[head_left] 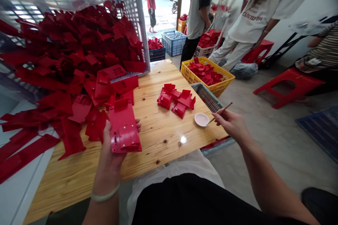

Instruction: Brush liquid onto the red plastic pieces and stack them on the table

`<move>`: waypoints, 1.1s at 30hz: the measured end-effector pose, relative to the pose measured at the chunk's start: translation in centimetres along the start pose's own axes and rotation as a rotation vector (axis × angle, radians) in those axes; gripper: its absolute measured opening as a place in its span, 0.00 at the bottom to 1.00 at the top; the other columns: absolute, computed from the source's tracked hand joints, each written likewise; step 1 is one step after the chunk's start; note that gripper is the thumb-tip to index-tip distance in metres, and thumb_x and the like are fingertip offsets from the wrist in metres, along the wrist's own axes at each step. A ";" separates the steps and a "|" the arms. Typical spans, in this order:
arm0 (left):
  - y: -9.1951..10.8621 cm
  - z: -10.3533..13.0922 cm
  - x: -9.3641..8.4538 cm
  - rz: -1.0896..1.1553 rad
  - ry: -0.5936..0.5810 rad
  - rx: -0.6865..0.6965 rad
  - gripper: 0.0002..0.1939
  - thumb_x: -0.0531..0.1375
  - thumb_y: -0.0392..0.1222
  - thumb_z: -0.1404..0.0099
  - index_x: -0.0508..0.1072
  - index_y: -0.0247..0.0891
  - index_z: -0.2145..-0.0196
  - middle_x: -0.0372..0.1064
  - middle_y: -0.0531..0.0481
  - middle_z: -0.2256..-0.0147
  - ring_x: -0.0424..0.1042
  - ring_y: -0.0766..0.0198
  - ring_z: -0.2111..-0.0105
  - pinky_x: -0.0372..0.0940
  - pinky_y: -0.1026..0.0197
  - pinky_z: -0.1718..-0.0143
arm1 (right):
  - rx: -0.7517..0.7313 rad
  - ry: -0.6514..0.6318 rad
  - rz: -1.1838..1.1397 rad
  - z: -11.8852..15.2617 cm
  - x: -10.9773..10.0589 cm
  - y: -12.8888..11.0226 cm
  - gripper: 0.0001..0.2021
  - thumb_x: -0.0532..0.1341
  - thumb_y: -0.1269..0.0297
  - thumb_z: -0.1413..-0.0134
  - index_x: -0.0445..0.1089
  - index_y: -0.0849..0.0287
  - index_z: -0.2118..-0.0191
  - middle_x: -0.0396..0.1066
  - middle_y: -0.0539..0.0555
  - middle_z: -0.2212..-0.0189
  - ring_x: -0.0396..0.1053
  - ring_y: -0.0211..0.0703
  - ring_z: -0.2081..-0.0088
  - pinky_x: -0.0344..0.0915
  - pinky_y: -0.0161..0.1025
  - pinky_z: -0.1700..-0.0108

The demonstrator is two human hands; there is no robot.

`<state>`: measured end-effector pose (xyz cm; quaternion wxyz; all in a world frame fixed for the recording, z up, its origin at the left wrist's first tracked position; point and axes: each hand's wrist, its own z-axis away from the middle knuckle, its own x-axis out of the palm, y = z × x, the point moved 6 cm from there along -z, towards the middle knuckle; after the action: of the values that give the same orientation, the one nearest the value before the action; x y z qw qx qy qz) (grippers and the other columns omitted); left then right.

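My left hand (112, 154) is wrapped round a red plastic part (124, 126), a flat moulded piece with raised edges, held tilted above the table's near side. Between the fingertips of my right hand (229, 123) is a thin stick (224, 109), perhaps a small brush. Its lower end reaches the rim of a small white dish (201, 120) near the table's right edge; the tip is hard to make out. A few similar red parts (177, 99) lie in a small group just left of the dish.
A tipped crate (144, 24) spills a heap of red parts (79, 49) over the wooden table (150, 130). Beyond the right edge stand a yellow basket (224, 83) and a grey crate (208, 96). Several people are around; red stools (290, 81) stand on the floor.
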<state>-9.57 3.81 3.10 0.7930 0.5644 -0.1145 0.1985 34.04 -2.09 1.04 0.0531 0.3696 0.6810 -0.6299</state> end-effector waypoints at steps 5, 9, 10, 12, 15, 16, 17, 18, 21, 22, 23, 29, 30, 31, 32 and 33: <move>-2.8 0.8 2.5 0.035 -0.080 -0.137 0.33 0.49 0.61 0.22 0.78 0.27 0.46 0.84 0.34 0.60 0.85 0.49 0.62 0.81 0.50 0.59 | 0.012 0.068 -0.035 0.2 -0.9 0.4 0.27 0.70 0.32 0.49 0.76 0.55 0.70 0.76 0.53 0.79 0.75 0.48 0.79 0.72 0.41 0.76; -4.2 2.1 4.1 0.068 -0.223 -0.197 0.37 0.50 0.67 0.24 0.82 0.29 0.54 0.83 0.32 0.55 0.84 0.51 0.66 0.79 0.54 0.66 | -0.005 0.131 -0.135 1.6 -1.6 -2.4 0.18 0.72 0.41 0.44 0.77 0.50 0.66 0.79 0.54 0.75 0.78 0.52 0.75 0.73 0.43 0.75; -4.4 2.4 4.4 0.094 -0.253 -0.202 0.37 0.49 0.68 0.24 0.82 0.30 0.55 0.83 0.32 0.54 0.84 0.51 0.67 0.79 0.55 0.67 | -0.006 0.174 -0.187 2.3 -1.8 -3.5 0.15 0.70 0.43 0.40 0.78 0.48 0.62 0.80 0.53 0.73 0.79 0.52 0.72 0.76 0.44 0.71; -4.9 2.9 4.9 0.147 -0.305 -0.219 0.39 0.49 0.70 0.25 0.83 0.30 0.54 0.83 0.32 0.54 0.84 0.52 0.66 0.79 0.56 0.66 | 0.053 0.213 -0.352 3.8 -1.5 -5.9 0.10 0.71 0.48 0.37 0.80 0.44 0.56 0.82 0.53 0.65 0.81 0.55 0.62 0.79 0.47 0.59; -5.5 3.6 5.5 0.186 -0.355 -0.212 0.41 0.50 0.72 0.26 0.83 0.29 0.53 0.83 0.32 0.54 0.84 0.53 0.65 0.79 0.57 0.63 | 0.047 0.137 -0.524 5.6 0.3 -10.4 0.08 0.71 0.52 0.37 0.81 0.45 0.55 0.82 0.54 0.64 0.81 0.56 0.60 0.80 0.51 0.51; -5.5 3.9 5.5 0.177 -0.366 -0.196 0.41 0.51 0.73 0.27 0.83 0.29 0.52 0.83 0.32 0.53 0.84 0.52 0.65 0.79 0.57 0.64 | 0.013 0.092 -0.545 6.0 1.1 -11.8 0.07 0.71 0.53 0.36 0.81 0.47 0.56 0.81 0.55 0.64 0.81 0.55 0.62 0.80 0.51 0.51; -5.5 4.2 5.6 0.160 -0.374 -0.176 0.41 0.52 0.74 0.28 0.82 0.30 0.51 0.82 0.32 0.52 0.84 0.52 0.64 0.78 0.57 0.65 | -0.034 0.044 -0.556 6.2 1.9 -13.0 0.07 0.70 0.55 0.36 0.81 0.48 0.56 0.81 0.55 0.64 0.80 0.54 0.63 0.80 0.51 0.53; -5.4 4.5 5.6 0.133 -0.377 -0.153 0.40 0.53 0.74 0.29 0.82 0.31 0.51 0.82 0.32 0.51 0.84 0.51 0.65 0.78 0.57 0.66 | -0.090 -0.010 -0.566 6.3 2.7 -14.1 0.06 0.70 0.56 0.35 0.81 0.49 0.56 0.81 0.55 0.64 0.80 0.53 0.64 0.81 0.50 0.55; -4.7 5.3 5.3 0.026 -0.361 -0.036 0.36 0.57 0.71 0.28 0.79 0.33 0.47 0.82 0.34 0.51 0.84 0.50 0.63 0.78 0.56 0.65 | -0.242 -0.148 -0.606 6.4 4.6 -15.8 0.04 0.67 0.61 0.31 0.81 0.49 0.55 0.80 0.53 0.62 0.80 0.48 0.64 0.81 0.44 0.59; -4.4 5.5 5.1 -0.009 -0.349 0.011 0.33 0.58 0.69 0.28 0.78 0.35 0.45 0.82 0.35 0.51 0.84 0.51 0.63 0.78 0.55 0.63 | -0.294 -0.179 -0.608 6.4 4.9 -16.1 0.05 0.66 0.63 0.31 0.80 0.49 0.54 0.80 0.53 0.61 0.80 0.47 0.64 0.81 0.43 0.59; -4.1 5.7 4.9 -0.045 -0.336 0.051 0.31 0.59 0.67 0.27 0.76 0.37 0.43 0.82 0.37 0.51 0.84 0.51 0.62 0.78 0.54 0.61 | -0.347 -0.206 -0.597 6.4 5.1 -16.4 0.06 0.65 0.64 0.30 0.80 0.49 0.53 0.80 0.53 0.59 0.81 0.47 0.63 0.81 0.43 0.59; -3.5 5.9 4.4 -0.140 -0.312 0.125 0.33 0.63 0.64 0.28 0.73 0.38 0.36 0.82 0.38 0.52 0.84 0.52 0.61 0.76 0.55 0.59 | -0.613 -0.335 -0.467 7.3 5.4 -18.2 0.15 0.61 0.76 0.31 0.76 0.49 0.48 0.80 0.53 0.55 0.80 0.46 0.53 0.77 0.39 0.49; -3.5 5.8 4.5 -0.148 -0.319 0.136 0.34 0.63 0.64 0.28 0.72 0.38 0.35 0.82 0.38 0.51 0.83 0.52 0.61 0.76 0.56 0.60 | -0.643 -0.359 -0.446 7.4 5.5 -18.3 0.16 0.61 0.77 0.32 0.76 0.50 0.47 0.80 0.54 0.54 0.79 0.46 0.52 0.76 0.39 0.48; -3.4 5.8 4.6 -0.158 -0.324 0.149 0.34 0.62 0.64 0.28 0.72 0.38 0.35 0.82 0.38 0.51 0.83 0.53 0.60 0.75 0.57 0.60 | -0.673 -0.385 -0.425 7.6 5.6 -18.5 0.17 0.61 0.78 0.33 0.75 0.51 0.46 0.79 0.54 0.54 0.79 0.46 0.52 0.76 0.40 0.47; -3.4 5.8 4.6 -0.170 -0.327 0.160 0.34 0.62 0.64 0.27 0.72 0.38 0.35 0.82 0.38 0.51 0.83 0.53 0.60 0.74 0.58 0.61 | -0.701 -0.410 -0.412 7.7 5.7 -18.7 0.18 0.62 0.79 0.33 0.74 0.51 0.45 0.79 0.55 0.53 0.78 0.47 0.51 0.75 0.40 0.47; -3.4 5.7 4.7 -0.179 -0.327 0.169 0.33 0.62 0.63 0.27 0.73 0.38 0.35 0.82 0.38 0.51 0.83 0.52 0.59 0.73 0.58 0.61 | -0.724 -0.432 -0.404 7.8 5.8 -18.8 0.19 0.62 0.80 0.34 0.73 0.52 0.44 0.79 0.55 0.53 0.78 0.47 0.50 0.75 0.41 0.46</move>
<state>-3.65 -1.69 4.06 0.7281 0.6617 -0.1741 0.0416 16.08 -5.30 11.73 0.1956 0.0477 0.8887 -0.4118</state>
